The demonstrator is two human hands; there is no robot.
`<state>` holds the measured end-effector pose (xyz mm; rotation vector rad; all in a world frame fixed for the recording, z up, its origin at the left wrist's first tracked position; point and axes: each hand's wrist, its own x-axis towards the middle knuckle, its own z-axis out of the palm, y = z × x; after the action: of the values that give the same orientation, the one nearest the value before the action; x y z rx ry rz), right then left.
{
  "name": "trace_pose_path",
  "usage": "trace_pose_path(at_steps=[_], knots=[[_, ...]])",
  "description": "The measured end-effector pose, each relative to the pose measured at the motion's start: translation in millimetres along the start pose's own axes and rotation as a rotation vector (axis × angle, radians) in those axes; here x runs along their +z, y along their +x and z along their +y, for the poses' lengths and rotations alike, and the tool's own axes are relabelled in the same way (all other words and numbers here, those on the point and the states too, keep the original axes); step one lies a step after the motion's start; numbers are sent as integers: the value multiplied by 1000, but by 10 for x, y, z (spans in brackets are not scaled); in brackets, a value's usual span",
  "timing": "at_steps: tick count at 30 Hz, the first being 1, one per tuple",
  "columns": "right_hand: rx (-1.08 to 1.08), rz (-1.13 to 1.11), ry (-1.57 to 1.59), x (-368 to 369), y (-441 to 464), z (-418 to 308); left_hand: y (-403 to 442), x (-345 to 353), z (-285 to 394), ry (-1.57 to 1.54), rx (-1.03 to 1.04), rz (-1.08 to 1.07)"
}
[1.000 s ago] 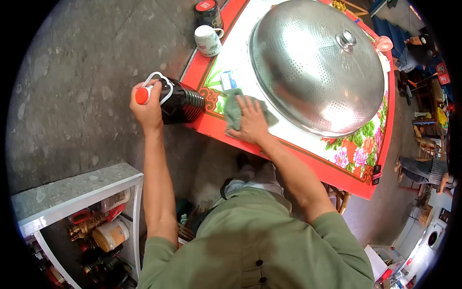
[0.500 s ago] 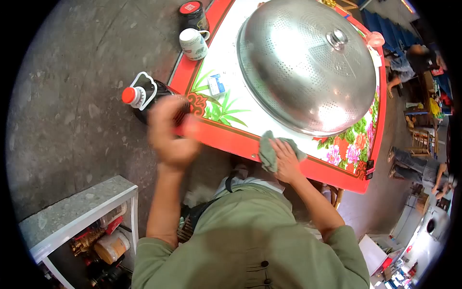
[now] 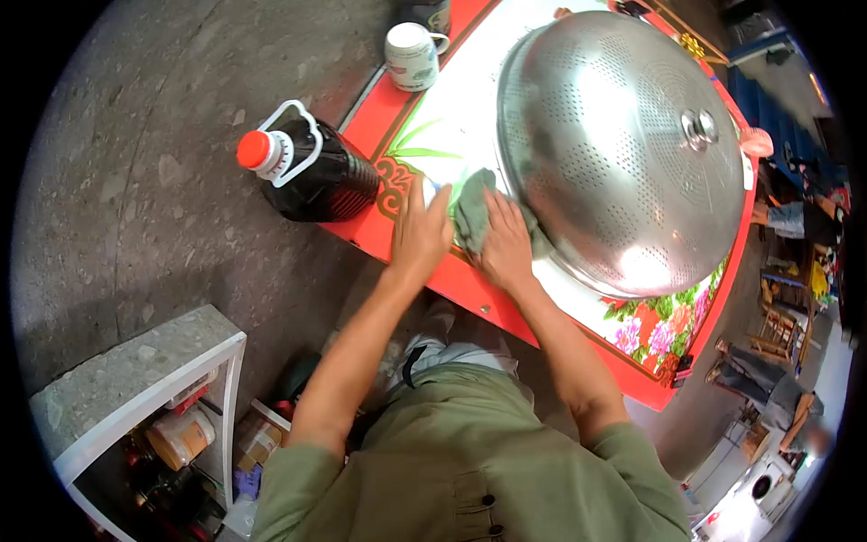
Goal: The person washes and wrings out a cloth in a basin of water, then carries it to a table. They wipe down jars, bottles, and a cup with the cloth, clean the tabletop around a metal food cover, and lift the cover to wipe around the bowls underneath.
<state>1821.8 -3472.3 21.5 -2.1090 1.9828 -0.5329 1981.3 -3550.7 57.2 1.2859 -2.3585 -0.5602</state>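
A folded green cloth [image 3: 477,212] lies bunched on the table's patterned top, under the fingers of my right hand [image 3: 504,242], which presses and grips it. Just left of it, my left hand [image 3: 421,237] is closed around a small white box [image 3: 431,191], mostly hidden by the fingers. A large dark bottle [image 3: 327,176] with a red cap and white handle stands beside my left hand at the table corner. To the right of the cloth, a big perforated metal dome cover [image 3: 623,154] with a knob sits on the table.
A white patterned mug [image 3: 413,59] and a dark jar [image 3: 432,13] stand along the red table edge [image 3: 578,348]. At lower left is a stone-topped shelf [image 3: 135,379] with containers beneath. People and wooden chairs [image 3: 772,330] are at far right.
My left hand has gone from beside the bottle to the small box and closed on it. My right hand has slid the cloth leftward along the table. The view has shifted.
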Motion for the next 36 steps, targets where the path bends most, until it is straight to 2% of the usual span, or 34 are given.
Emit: trace_pose_path(at_steps=[1, 5, 7, 8, 10, 12, 14, 16, 18, 22, 27, 30, 32, 33, 35, 36], knots=[[-32, 13, -3, 31, 246, -32, -270, -135, 52, -63, -7, -4], [-156, 18, -62, 305, 1187, -124, -1328, -560, 109, -338, -331, 19], [-258, 67, -71, 499, 1630, -181, -1772, -668, 120, -291, -547, -26], [-318, 98, -127, 609, 1862, -199, -1911, -693, 136, -288, -561, -13], [-376, 69, -120, 688, 2239, -308, -2121, -718, 181, -346, -725, -9], [-445, 133, -129, 823, 2486, -362, -2161, -692, 227, -344, -724, 21], [-408, 194, -71, 848, 2484, -433, -2021, -676, 305, -368, -738, 25], [-424, 148, -81, 797, 2353, -397, -1818, -668, 306, -373, -726, 28], [-427, 101, -93, 690, 2082, -369, -1639, -643, 269, -355, -431, 116], [-355, 62, -5, 436, 1237, -276, -1214, -796, 291, -303, -279, 187], [-313, -69, 81, 133, -133, -271, -907, -644, 196, -235, -212, 176], [-300, -145, 75, -133, -874, -178, -566, -387, 174, -157, -101, 120], [-233, -120, 140, -357, -1281, -49, -298, -225, 151, -30, -63, 51], [-191, -147, 99, -387, -1520, 82, -155, -139, 115, -30, -58, 61], [-158, -168, 51, -498, -1936, 322, 122, 19, 5, 226, -43, 80], [-66, -127, 63, -577, -2099, 415, 254, 75, -50, 227, -40, 92]])
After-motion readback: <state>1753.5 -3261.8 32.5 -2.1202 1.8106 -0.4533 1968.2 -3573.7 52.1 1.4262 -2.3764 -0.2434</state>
